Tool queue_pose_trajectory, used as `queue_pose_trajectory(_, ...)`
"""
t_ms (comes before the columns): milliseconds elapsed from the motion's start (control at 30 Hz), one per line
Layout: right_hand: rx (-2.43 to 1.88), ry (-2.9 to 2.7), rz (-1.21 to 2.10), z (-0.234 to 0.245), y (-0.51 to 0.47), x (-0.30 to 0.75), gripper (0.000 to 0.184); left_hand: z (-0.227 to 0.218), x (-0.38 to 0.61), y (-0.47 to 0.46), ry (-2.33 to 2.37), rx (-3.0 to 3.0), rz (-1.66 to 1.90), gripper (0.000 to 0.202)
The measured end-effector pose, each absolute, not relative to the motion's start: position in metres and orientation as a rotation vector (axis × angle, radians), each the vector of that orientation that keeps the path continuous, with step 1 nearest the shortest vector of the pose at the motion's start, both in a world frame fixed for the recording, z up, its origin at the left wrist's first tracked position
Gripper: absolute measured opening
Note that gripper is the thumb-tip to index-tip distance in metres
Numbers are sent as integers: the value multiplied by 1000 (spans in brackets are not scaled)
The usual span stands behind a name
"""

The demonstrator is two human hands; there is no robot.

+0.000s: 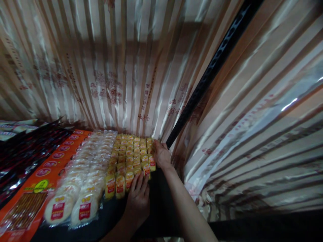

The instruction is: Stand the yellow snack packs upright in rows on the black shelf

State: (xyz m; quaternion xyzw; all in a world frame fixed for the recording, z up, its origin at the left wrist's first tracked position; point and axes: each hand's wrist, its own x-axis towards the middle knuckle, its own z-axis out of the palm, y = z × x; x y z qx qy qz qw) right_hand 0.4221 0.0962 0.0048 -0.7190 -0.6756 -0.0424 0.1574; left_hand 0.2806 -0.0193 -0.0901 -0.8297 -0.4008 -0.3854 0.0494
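Small yellow wrapped cakes [120, 185] with red labels stand in tight rows on a dark shelf. My left hand [138, 198] is at the front of these rows, its fingers stretched out and resting against the front packs. At the back right corner, my right hand [162, 154] is closed with bent fingers around the edge of a yellow wrapped cake [149, 143]. Part of its fingers is hidden by the angle and dim light. To the left of the yellow rows lie two rows of round white cakes [84, 210] in clear wrappers, overlapping one another.
Orange bags of brown sticks [27, 206] overlap left of the white cakes, with dark red shiny packs [22, 154] beyond. A black perforated post [204, 79] rises by my right hand. Pleated printed sheeting [121, 67] hangs behind and to the right.
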Motion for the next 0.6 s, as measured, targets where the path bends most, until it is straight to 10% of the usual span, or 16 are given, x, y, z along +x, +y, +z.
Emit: queue_pose_trajectory(600,-2083,-1930,65,-3,111,424,52,-91,282,-19,-1234,-2524,-1211,32)
